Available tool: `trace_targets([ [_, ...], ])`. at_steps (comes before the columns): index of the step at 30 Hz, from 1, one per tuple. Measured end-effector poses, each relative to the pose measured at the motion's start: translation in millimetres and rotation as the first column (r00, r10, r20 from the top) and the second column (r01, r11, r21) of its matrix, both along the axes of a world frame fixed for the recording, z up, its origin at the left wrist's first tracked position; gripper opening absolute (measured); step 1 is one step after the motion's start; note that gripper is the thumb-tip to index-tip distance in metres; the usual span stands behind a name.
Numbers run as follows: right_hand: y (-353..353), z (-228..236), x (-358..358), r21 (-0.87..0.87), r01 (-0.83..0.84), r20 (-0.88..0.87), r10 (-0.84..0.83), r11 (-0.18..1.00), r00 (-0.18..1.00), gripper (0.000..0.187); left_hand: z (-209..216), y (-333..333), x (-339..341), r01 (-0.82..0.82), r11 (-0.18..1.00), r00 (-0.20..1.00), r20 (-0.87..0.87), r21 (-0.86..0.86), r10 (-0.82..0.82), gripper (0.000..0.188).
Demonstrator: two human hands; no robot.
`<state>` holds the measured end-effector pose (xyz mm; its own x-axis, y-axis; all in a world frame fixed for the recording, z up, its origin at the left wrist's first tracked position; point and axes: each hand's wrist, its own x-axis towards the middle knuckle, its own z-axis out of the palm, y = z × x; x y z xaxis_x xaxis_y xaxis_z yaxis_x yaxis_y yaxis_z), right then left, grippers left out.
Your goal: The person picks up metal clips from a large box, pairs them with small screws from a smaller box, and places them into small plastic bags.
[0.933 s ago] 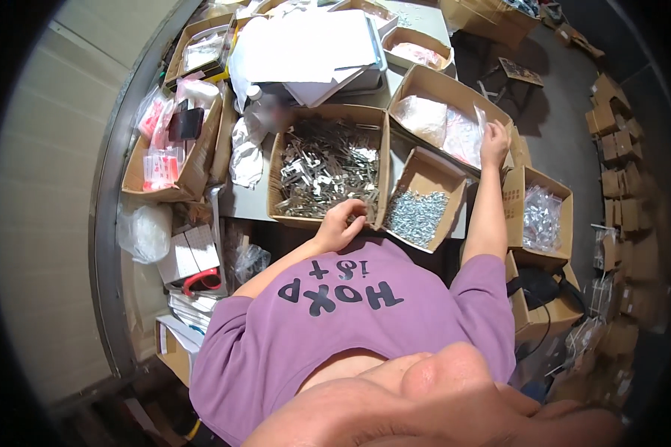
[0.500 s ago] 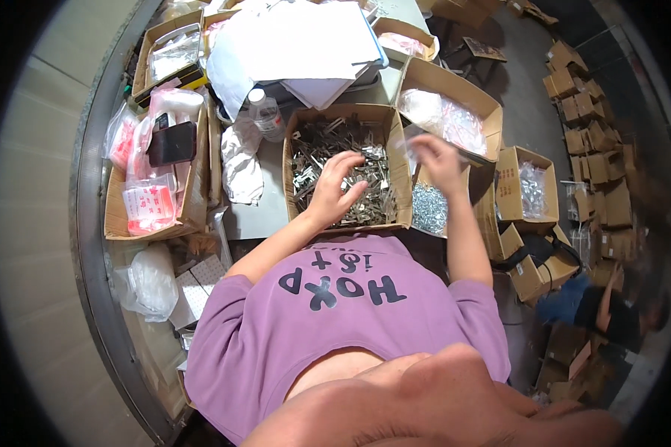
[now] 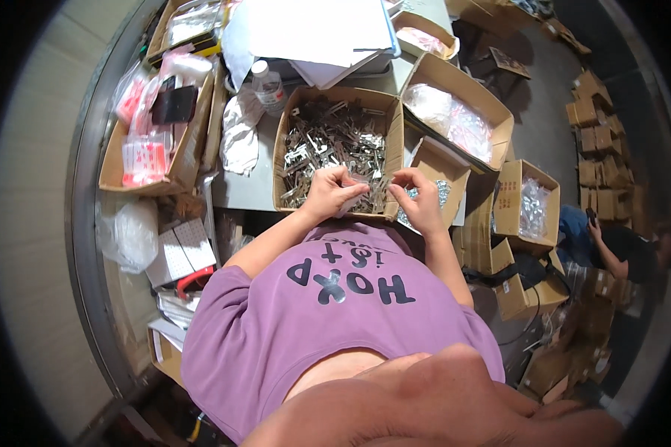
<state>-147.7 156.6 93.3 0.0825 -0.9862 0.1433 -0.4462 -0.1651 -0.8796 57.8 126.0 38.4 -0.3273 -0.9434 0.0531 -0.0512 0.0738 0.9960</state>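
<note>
My left hand is closed in a pinch over the near side of a cardboard box full of loose metal clips. From its fingertips hangs a small clear plastic bag, partly lost against the metal behind it. A short way to the right, my right hand also has thumb and forefinger pinched, facing the left; what lies between them is too small to make out. Beneath and behind the right hand, a lower carton holds small shiny metal parts.
A water bottle and a white cloth stand left of the clip box. Farther left, a carton holds packed bags and a dark phone. Papers lie behind. At right are more cartons and a person.
My right hand has come down and left from the carton on the right, toward my left hand. The left hand has drawn back toward me and closed into a pinch. The view has shifted.
</note>
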Motion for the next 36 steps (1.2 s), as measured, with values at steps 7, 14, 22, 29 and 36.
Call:
trace_targets([
  [7, 7.6, 9.8, -19.4, -0.115, -0.276, -0.031, 0.275, 0.954, 0.961, 0.019, 16.0, 38.9, -27.4, -0.185, 0.982, 0.982, 0.037, -0.020, 0.186, 0.007],
  [14, 13.3, 18.3, -15.2, -0.142, -0.554, -0.166, 0.533, 0.820, 0.830, 0.022, 28.7, 71.4, -42.5, -0.304, 0.949, 0.926, 0.207, -0.087, 0.315, 0.010],
  [22, 0.3, 15.0, 5.7, 0.109, -0.628, -0.395, 0.613, 0.770, 0.684, 0.031, 30.5, 61.8, -23.7, -0.192, 0.849, 0.827, 0.385, -0.492, 0.409, 0.049],
  [29, -82.1, -28.0, 44.8, 0.325, -0.450, 0.046, 0.462, 0.832, 0.886, 0.018, 4.6, 30.8, 16.8, -0.222, 0.969, 0.932, 0.266, -0.110, 0.244, 0.026],
  [36, -147.7, -91.6, 104.3, 0.117, -0.370, -0.541, 0.371, 0.922, 0.754, 0.024, -16.6, 9.0, 55.6, -0.133, 0.981, 0.990, -0.023, 0.140, 0.137, 0.031],
])
